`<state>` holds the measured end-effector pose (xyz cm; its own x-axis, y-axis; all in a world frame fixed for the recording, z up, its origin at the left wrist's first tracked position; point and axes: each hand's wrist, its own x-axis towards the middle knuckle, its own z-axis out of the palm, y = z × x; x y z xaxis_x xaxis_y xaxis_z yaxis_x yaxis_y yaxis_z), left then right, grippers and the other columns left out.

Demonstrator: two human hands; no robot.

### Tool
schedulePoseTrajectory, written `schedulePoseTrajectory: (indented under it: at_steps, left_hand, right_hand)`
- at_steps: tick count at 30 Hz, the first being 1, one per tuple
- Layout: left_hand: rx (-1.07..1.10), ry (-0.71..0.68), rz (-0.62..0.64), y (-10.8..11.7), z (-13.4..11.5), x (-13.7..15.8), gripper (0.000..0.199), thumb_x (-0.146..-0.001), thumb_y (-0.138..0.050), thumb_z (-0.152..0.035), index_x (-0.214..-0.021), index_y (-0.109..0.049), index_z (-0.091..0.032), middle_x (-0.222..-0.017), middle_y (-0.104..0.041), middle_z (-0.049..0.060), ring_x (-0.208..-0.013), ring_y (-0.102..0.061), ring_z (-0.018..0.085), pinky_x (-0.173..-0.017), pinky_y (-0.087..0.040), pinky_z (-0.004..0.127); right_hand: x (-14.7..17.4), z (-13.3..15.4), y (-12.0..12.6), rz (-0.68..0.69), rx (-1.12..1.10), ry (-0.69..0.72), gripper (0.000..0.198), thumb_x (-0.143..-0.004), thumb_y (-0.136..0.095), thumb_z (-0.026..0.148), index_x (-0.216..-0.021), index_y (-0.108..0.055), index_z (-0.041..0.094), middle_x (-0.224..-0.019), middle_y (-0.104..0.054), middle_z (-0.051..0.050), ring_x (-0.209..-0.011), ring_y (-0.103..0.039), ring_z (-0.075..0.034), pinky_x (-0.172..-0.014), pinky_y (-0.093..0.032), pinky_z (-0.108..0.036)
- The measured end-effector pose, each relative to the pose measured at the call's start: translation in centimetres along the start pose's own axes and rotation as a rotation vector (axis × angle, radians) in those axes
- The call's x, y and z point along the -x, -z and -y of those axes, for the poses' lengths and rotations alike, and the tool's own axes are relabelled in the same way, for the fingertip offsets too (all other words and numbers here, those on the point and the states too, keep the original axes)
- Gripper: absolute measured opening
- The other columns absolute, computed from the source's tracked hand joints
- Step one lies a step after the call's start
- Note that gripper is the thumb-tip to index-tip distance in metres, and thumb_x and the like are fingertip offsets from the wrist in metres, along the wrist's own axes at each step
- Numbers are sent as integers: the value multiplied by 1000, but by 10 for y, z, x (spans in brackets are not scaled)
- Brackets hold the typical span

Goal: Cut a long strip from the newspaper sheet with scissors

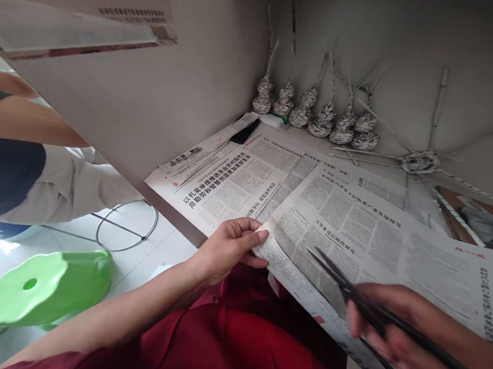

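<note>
Step in hand: while I steady the printed grey newspaper sheet [354, 227] at the desk's near edge, I judge a cut is being lined up
Left hand [228, 248]: fingers curled narrow, pinching the sheet's near corner
Right hand [393, 327]: blurred, wrapped around long black metal scissors [337, 277], blades slightly parted over the sheet
Sheet location: flat on the newspaper-covered desk [172, 207], overhanging my lap
Next move: I judge the blades need aligning with the edge while the left hand tensions the paper

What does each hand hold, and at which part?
The left hand pinches the newspaper sheet at its near corner. The right hand holds the scissors at the handles.
</note>
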<state>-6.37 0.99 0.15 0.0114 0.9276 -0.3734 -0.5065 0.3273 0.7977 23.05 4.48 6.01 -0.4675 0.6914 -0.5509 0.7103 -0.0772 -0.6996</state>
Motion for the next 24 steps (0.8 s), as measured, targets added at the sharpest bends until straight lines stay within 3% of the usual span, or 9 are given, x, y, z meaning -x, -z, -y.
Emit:
schedulePoseTrajectory:
  at_steps: [2, 6, 13, 21, 24]
  left_hand:
    - [8, 0, 4, 1, 1, 2, 34, -75, -86, -37, -87, -65, -13, -74, -67, 0, -68, -67, 11, -65, -64, 25]
    - [21, 13, 9, 2, 2, 3, 33, -77, -85, -36, -88, -63, -13, -75, -65, -1, -68, -65, 10, -65, -64, 25]
    - [40, 30, 28, 4, 4, -1, 34, -77, -85, -35, -90, -64, -12, -78, -68, 2, -70, -67, 11, -62, -63, 24]
    - [59, 13, 11, 6, 7, 1, 34, -77, -85, -34, -90, -62, -12, -74, -67, 1, -67, -67, 11, -62, -64, 24]
    - [63, 22, 5, 4, 7, 2, 35, -75, -86, -34, -88, -62, -12, -74, -67, 1, -66, -66, 11, -62, -64, 24]
  right_hand:
    - [-17, 23, -4, 157, -90, 17, 59, -80, -56, 80, -82, -68, 22, -58, -46, 4, -45, -39, -9, -45, -34, -24]
    - [-41, 39, -9, 231, -80, -19, 55, -86, -52, 74, -76, -60, 21, -52, -40, 7, -43, -30, -7, -43, -23, -22]
    - [-45, 32, 6, 444, -26, -107, 55, -87, -55, 74, -84, -56, 19, -64, -47, 5, -50, -39, -7, -49, -33, -22]
    - [-53, 44, 8, 532, -28, -125, 62, -84, -53, 80, -86, -55, 18, -65, -50, 5, -46, -45, -6, -46, -35, -20]
    - [-54, 51, 4, 500, -25, -118, 64, -85, -50, 81, -86, -56, 17, -65, -50, 5, -46, -46, -5, -47, -36, -21]
